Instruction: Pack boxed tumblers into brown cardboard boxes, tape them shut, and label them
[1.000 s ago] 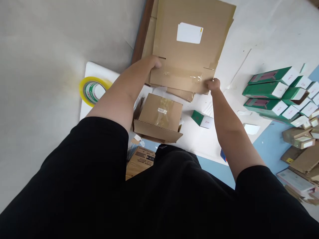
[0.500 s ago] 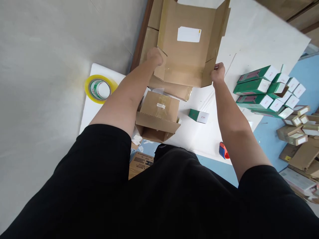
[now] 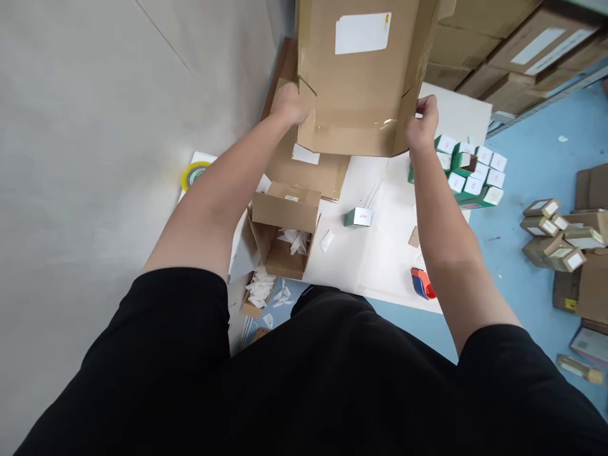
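I hold a large brown cardboard box [image 3: 361, 82] with a white label up in front of me. My left hand [image 3: 289, 106] grips its left lower corner. At the right lower corner, my right hand [image 3: 422, 123] is closed on the edge. The box sides are folded partly into shape and clear tape shines along its lower flap. Below it lies a flat piece of cardboard [image 3: 308, 171] on the white sheet [image 3: 380, 253].
A small open carton [image 3: 282, 231] with white packets stands near my left arm. One green-and-white box [image 3: 358, 217] lies alone; several more [image 3: 468, 177] are stacked at right. Yellow tape roll [image 3: 194, 174], red tape dispenser [image 3: 420, 284], brown cartons [image 3: 565, 234] on the blue floor.
I have lifted the large box from the sheet and its sides have folded from flat into a box shape. My view has tipped up, showing stacked cartons behind.
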Action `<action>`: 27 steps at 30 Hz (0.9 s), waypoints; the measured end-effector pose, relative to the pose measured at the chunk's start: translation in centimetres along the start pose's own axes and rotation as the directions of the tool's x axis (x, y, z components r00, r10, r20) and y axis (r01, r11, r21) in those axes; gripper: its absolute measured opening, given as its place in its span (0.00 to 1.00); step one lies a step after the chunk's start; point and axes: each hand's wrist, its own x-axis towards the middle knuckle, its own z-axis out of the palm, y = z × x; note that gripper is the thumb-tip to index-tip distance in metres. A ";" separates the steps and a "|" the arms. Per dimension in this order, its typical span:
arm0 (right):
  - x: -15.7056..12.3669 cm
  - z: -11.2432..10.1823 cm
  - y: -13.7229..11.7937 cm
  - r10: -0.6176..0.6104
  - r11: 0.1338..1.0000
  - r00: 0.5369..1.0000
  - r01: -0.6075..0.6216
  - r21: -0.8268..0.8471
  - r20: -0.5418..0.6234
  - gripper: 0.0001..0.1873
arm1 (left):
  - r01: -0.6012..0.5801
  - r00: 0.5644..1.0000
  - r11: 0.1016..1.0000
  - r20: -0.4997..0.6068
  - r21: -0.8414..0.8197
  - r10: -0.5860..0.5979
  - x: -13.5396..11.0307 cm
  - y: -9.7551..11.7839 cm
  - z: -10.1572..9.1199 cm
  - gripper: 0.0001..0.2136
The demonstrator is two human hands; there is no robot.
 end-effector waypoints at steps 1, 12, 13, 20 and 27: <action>-0.5 -1.3 -0.4 -0.018 1.000 1.000 0.018 -0.002 -0.017 0.13 | -0.013 1.000 1.000 -0.008 0.017 0.013 -0.7 1.2 -0.7 0.11; -11.6 -13.2 2.6 0.018 0.987 0.988 0.007 0.160 -0.155 0.09 | -0.223 0.972 0.973 -0.083 -0.056 0.218 -13.3 12.5 -3.2 0.09; -13.1 -14.0 3.4 0.064 0.985 0.987 -0.038 0.170 -0.150 0.10 | -0.237 0.970 0.969 -0.077 -0.068 0.232 -14.7 13.4 -2.9 0.10; -25.0 -20.0 8.2 0.322 0.947 0.943 -0.320 0.034 -0.088 0.14 | -0.275 0.961 0.961 -0.026 -0.012 0.275 -25.8 19.7 0.3 0.12; -36.7 -25.3 12.2 0.466 0.868 0.876 -0.425 -0.256 0.127 0.13 | -0.226 0.974 0.974 0.014 0.017 0.225 -36.6 22.6 4.5 0.05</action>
